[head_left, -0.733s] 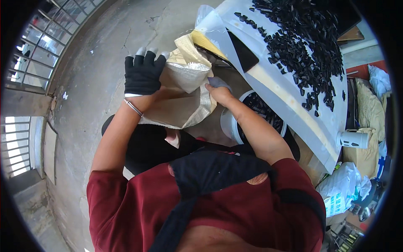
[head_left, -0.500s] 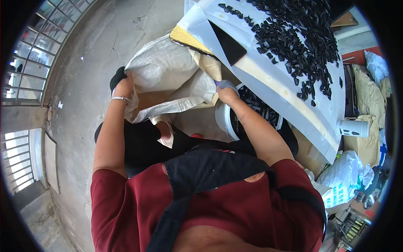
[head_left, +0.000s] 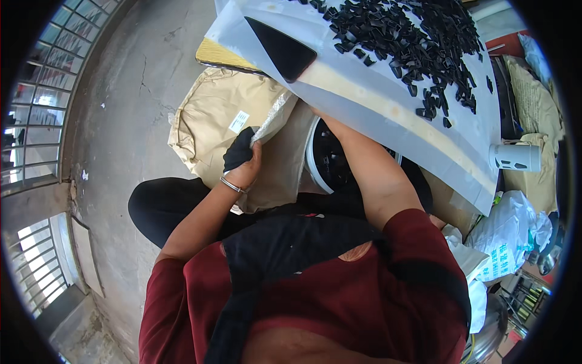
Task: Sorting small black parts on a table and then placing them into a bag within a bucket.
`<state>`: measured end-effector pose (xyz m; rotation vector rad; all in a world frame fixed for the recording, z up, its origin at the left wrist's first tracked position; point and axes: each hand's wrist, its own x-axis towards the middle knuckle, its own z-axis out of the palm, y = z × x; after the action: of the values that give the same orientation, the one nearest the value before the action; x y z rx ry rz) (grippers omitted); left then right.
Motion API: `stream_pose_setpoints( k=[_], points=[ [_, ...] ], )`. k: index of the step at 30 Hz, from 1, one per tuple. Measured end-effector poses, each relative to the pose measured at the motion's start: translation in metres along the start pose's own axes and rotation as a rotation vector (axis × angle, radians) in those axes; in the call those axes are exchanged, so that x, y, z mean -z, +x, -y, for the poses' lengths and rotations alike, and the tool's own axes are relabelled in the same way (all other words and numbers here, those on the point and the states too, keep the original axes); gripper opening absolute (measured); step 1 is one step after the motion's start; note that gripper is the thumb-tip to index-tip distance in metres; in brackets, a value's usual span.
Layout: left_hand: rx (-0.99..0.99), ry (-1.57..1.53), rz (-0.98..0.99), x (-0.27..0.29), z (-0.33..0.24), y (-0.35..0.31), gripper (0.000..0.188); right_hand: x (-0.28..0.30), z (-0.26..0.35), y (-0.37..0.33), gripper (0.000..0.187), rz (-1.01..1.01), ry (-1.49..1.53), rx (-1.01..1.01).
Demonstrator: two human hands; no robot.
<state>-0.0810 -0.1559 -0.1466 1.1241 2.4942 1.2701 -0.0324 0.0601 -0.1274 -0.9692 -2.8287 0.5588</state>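
Observation:
A large tan sack (head_left: pixel 212 115) with a white woven lining and a small white label stands in front of my legs. My left hand (head_left: pixel 241 164), in a black fingerless glove and with a bangle at the wrist, is closed on the sack's rim. My right forearm (head_left: pixel 370 164) reaches forward, and its hand is hidden beneath the edge of a sheet-covered table. Below that forearm stands a white bucket (head_left: pixel 310 159) holding black pieces. The sack's side touches or nearly touches the bucket; I cannot tell which.
Over the table at the right lies a translucent plastic sheet (head_left: pixel 388 130), bearing a heap of small black pieces (head_left: pixel 412 48) and a black phone (head_left: pixel 282 51). A white cup (head_left: pixel 515 158) sits at its right edge. Plastic bags (head_left: pixel 509 233) lie farther right. A barred window (head_left: pixel 45 109) is at left.
My left hand has swung right and nearer, drawing the sack's rim across, so its wide mouth has folded over. My right hand has gone forward out of sight under the table edge.

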Motion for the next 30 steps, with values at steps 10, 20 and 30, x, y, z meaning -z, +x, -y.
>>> stream_pose_setpoints(
  k=[10,20,30],
  points=[
    [-0.031,0.128,0.168,-0.047,0.021,0.024,0.030,0.011,-0.129,-0.041,0.052,0.033,0.054,-0.117],
    [0.057,0.224,0.369,-0.080,0.017,0.029,0.016,-0.001,-0.205,-0.093,0.052,0.058,0.109,-0.235],
    [-0.791,0.381,0.321,-0.092,-0.033,0.043,0.026,-0.014,-0.188,-0.116,0.051,0.015,0.121,-0.322]
  ],
)
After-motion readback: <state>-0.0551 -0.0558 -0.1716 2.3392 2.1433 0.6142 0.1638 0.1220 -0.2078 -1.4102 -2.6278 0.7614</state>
